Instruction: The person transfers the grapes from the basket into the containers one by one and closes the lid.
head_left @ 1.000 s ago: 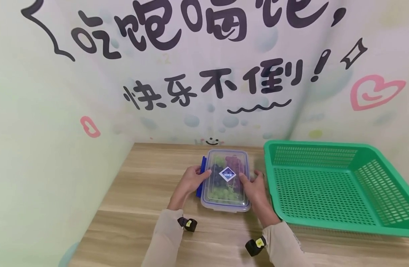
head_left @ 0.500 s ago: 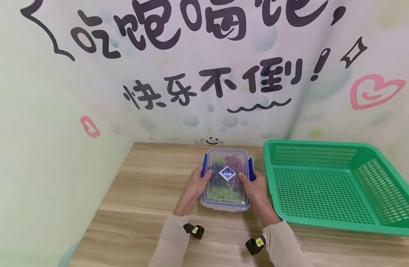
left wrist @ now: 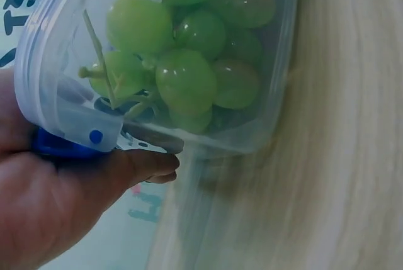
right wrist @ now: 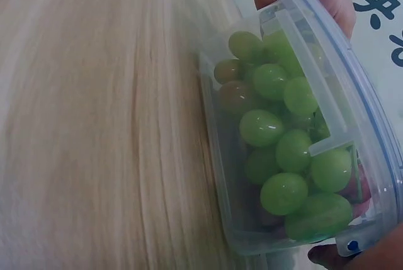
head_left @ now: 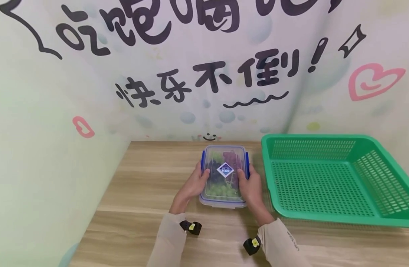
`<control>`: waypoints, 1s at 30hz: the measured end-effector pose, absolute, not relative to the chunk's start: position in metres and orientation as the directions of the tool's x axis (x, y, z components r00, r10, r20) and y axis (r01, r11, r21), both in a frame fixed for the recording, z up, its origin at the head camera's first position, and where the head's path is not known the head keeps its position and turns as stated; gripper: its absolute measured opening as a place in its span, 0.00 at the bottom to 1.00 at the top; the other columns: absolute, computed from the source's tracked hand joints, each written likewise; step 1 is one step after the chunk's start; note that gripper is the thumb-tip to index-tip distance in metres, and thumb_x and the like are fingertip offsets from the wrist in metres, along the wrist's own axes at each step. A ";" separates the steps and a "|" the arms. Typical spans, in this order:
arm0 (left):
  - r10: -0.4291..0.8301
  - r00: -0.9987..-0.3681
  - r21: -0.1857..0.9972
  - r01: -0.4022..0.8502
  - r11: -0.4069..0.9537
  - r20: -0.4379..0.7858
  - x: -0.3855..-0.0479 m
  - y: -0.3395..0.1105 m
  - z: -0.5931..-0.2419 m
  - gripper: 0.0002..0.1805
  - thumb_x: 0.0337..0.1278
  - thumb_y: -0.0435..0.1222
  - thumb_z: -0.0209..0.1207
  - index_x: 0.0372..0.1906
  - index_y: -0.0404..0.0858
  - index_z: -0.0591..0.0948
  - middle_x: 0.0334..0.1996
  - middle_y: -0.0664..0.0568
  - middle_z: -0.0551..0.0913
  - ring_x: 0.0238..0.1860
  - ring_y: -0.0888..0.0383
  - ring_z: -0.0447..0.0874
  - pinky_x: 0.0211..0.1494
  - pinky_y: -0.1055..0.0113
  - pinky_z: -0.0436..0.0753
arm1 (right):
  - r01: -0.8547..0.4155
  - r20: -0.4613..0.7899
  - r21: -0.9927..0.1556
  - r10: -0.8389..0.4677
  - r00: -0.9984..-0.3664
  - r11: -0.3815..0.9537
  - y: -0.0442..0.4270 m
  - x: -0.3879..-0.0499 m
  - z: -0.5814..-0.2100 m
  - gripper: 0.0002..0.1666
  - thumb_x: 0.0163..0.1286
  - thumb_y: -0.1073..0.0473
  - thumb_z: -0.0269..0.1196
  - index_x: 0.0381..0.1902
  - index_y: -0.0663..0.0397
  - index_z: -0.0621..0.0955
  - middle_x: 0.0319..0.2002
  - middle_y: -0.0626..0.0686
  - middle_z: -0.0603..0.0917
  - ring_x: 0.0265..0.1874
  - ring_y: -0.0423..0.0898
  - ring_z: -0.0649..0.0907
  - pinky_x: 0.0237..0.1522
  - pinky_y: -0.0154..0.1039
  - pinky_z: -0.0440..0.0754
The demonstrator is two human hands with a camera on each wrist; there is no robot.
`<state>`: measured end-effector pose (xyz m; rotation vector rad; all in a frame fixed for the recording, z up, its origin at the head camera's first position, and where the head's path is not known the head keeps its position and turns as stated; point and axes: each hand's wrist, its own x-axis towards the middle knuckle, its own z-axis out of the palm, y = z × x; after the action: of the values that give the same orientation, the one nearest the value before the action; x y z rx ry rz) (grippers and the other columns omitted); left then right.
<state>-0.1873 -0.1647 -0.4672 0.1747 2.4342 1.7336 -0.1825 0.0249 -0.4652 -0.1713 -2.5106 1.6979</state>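
Observation:
A clear plastic food storage container (head_left: pixel 221 202) with a blue-edged lid lies in front of me in the head view, a diamond-shaped label (head_left: pixel 225 170) on its lid. Through the plastic I see green, dark and reddish grapes; the green grapes (left wrist: pixel 186 78) fill the near end. My left hand (head_left: pixel 192 182) grips the left side, thumb on the lid's edge, beside a blue latch (left wrist: pixel 66 144). On the opposite side my right hand (head_left: pixel 251 185) grips too, its thumb on the lid and another blue latch (head_left: pixel 247 163) by its fingers. Fingers under the sides are partly hidden.
A green perforated plastic basket (head_left: pixel 324 217) stands close to the right of the container on the wood-grain table (head_left: pixel 141 178). Behind the table rises a wall (head_left: pixel 177 129) with black lettering. Black wrist cameras sit on both sleeves.
The left blue latch stuck out wider before and now sits closer to the container's side. The right latch has come into view. Both hands have shifted their hold slightly; the head view has tilted down.

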 end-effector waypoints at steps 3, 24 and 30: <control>0.184 -0.983 0.942 0.034 0.333 -0.029 -0.188 -0.164 -0.465 0.32 0.77 0.31 0.37 0.77 0.27 0.41 0.73 0.26 0.55 0.75 0.37 0.53 0.77 0.43 0.54 | 0.022 0.033 -0.927 0.137 -0.990 0.376 0.024 -0.183 -0.463 0.25 0.77 0.62 0.53 0.67 0.69 0.70 0.54 0.71 0.80 0.49 0.60 0.82 0.56 0.57 0.80; 0.211 -0.976 0.952 0.013 0.305 -0.054 -0.188 -0.164 -0.462 0.33 0.78 0.31 0.35 0.77 0.29 0.37 0.76 0.30 0.48 0.78 0.40 0.46 0.79 0.45 0.49 | 0.055 -0.015 -0.942 0.122 -0.992 0.331 0.023 -0.185 -0.463 0.32 0.77 0.63 0.52 0.74 0.68 0.61 0.67 0.70 0.71 0.65 0.61 0.75 0.67 0.55 0.72; 0.212 -0.976 0.952 0.019 0.306 -0.049 -0.187 -0.164 -0.462 0.33 0.78 0.31 0.36 0.77 0.29 0.38 0.76 0.30 0.48 0.78 0.40 0.45 0.79 0.45 0.48 | 0.063 -0.025 -0.939 0.114 -0.993 0.339 0.023 -0.185 -0.461 0.32 0.77 0.63 0.52 0.74 0.67 0.61 0.67 0.70 0.71 0.65 0.62 0.75 0.67 0.56 0.72</control>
<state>-0.1875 -0.1642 -0.4620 0.2139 2.4010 1.7463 -0.1849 0.0230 -0.4615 -0.1676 -2.5341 1.7727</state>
